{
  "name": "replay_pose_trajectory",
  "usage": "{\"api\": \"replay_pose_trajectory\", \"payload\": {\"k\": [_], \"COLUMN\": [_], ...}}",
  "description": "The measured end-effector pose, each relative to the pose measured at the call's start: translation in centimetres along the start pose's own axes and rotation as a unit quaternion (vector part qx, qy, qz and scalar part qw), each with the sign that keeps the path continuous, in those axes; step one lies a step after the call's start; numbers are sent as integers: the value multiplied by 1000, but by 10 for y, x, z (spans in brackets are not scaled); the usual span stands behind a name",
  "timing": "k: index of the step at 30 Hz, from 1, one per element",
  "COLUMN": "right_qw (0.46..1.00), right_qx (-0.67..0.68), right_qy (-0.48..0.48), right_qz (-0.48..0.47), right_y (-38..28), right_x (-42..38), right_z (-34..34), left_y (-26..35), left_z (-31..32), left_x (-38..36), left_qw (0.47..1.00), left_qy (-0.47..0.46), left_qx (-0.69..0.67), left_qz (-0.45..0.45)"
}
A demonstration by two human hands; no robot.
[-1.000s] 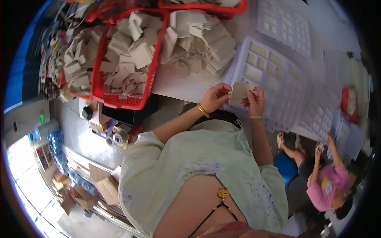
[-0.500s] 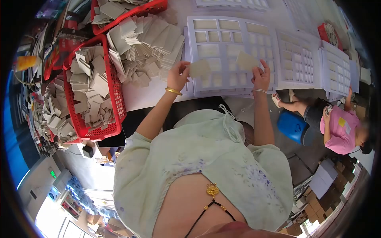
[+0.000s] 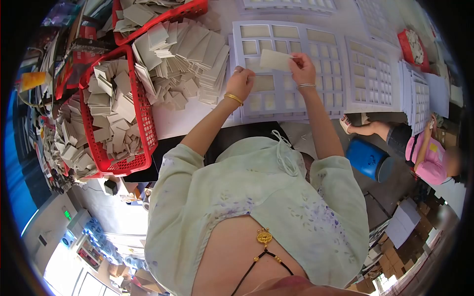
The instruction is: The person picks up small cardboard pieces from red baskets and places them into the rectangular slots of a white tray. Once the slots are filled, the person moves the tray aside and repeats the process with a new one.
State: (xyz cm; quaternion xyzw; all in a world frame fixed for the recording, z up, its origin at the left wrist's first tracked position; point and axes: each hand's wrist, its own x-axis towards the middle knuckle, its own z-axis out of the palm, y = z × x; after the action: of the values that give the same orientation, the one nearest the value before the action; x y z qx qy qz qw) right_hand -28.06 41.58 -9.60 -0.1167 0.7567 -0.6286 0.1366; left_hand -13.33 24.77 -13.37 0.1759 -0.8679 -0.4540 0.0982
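My right hand (image 3: 302,70) pinches one end of a cream rectangular card (image 3: 274,59), holding it tilted over a white sheet with rectangular openings (image 3: 300,74). To its left, my left hand (image 3: 240,83) is closed, thumb and fingers together, above the left part of the same sheet. Whatever its fingers hold, if anything, is hidden. Cream pieces show in the sheet's openings, and more sheets lie stacked under it.
A red basket (image 3: 147,111) of cream cards stands at left, with a loose card pile (image 3: 190,47) beside it. Another red basket (image 3: 168,16) lies behind. More windowed sheets (image 3: 371,74) are to the right. A blue drum (image 3: 364,159) and a co-worker (image 3: 428,160) are beyond the table edge.
My right hand has moved left and turned its card nearly level. My left hand has shifted right and closed; its card no longer shows. The co-worker has moved slightly.
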Motion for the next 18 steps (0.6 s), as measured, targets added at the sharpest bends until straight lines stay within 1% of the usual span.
{"api": "replay_pose_trajectory", "payload": {"k": [2, 5, 8, 11, 12, 15, 17, 18], "right_qw": [998, 991, 984, 977, 974, 972, 957, 940], "right_qx": [-59, -116, -155, -186, -196, -195, -270, -302], "right_qy": [-24, -64, -92, -108, -113, -120, -74, -52], "right_qz": [21, 21, 6, -5, -9, 58, -82, -153], "right_y": [-3, 4, 20, 27, 24, 15, 28, 33], "right_x": [3, 12, 21, 24, 24, 19, 19, 20], "right_z": [12, 23, 33, 43, 47, 52, 52, 50], "left_y": [16, 21, 18, 20, 20, 13, 7, -2], "left_z": [-8, -18, -23, -29, -31, -42, -54, -58], "left_x": [-7, -21, -38, -57, -62, -78, -89, -93], "left_qw": [999, 996, 988, 989, 991, 993, 991, 992], "left_qy": [38, 27, -8, 13, 21, 56, 93, 106], "left_qx": [-2, 90, 120, 91, 80, 52, 46, 36], "left_qz": [-37, 5, 94, 116, 107, 87, 82, 64]}}
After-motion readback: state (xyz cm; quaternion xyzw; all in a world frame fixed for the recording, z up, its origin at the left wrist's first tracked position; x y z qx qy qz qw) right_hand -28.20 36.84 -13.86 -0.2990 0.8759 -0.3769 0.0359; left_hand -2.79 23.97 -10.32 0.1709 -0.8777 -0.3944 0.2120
